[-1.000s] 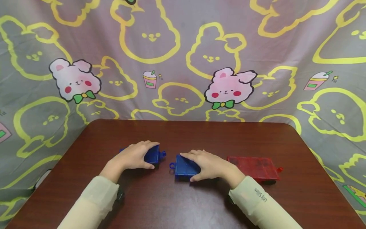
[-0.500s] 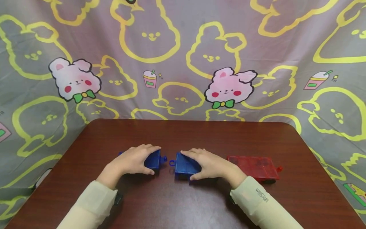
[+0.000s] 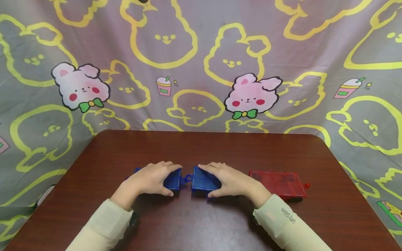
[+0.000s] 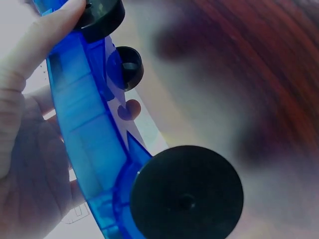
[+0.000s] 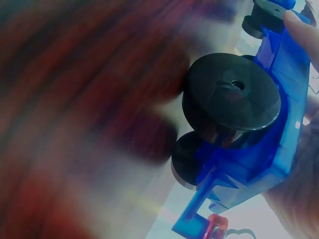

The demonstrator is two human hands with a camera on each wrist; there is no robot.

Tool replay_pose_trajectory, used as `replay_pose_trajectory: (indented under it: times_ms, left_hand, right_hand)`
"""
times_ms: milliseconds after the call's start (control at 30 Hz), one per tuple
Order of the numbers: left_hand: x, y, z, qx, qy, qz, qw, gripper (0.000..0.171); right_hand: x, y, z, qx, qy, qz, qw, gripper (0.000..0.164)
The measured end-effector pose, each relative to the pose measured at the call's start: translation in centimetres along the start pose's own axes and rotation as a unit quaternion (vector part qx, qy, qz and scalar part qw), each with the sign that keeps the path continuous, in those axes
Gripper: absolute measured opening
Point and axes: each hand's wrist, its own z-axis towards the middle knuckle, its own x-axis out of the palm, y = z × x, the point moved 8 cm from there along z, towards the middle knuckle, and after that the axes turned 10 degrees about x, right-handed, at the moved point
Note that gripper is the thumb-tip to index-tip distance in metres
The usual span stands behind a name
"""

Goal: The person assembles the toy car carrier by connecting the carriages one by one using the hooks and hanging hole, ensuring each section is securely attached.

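Note:
My left hand (image 3: 150, 179) grips a translucent blue toy train car (image 3: 173, 179) by its long sides. Black wheels (image 4: 187, 191) show beneath it in the left wrist view, seemingly a little off the tabletop. My right hand (image 3: 233, 181) holds a second blue train car (image 3: 201, 178) the same way, its wheels (image 5: 232, 94) down on the table. Between the two cars, the left one's peg overlaps the right one's ring coupling (image 3: 188, 178); whether they are hooked is unclear. In the right wrist view, a red ring (image 5: 216, 226) sits at the right car's far coupling.
To the right of my right hand stands a red train car (image 3: 277, 183) with a peg at its far end; my wrist hides its near end. The brown table (image 3: 201, 146) reaches back to a patterned cloth (image 3: 194, 69).
My left hand has brought its blue car to the right and slightly nearer, closing the gap until the couplings meet. My right hand and the red car stay almost in place.

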Motion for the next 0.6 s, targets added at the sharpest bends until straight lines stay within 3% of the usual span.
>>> replay_pose_trajectory:
  times_ms: [600]
  left_hand:
    - [0.17,-0.37,0.35,-0.001,0.001,-0.009,1.0,0.088]
  right_hand:
    - [0.13,0.11,0.25,0.005,0.007,-0.025,1.0,0.089]
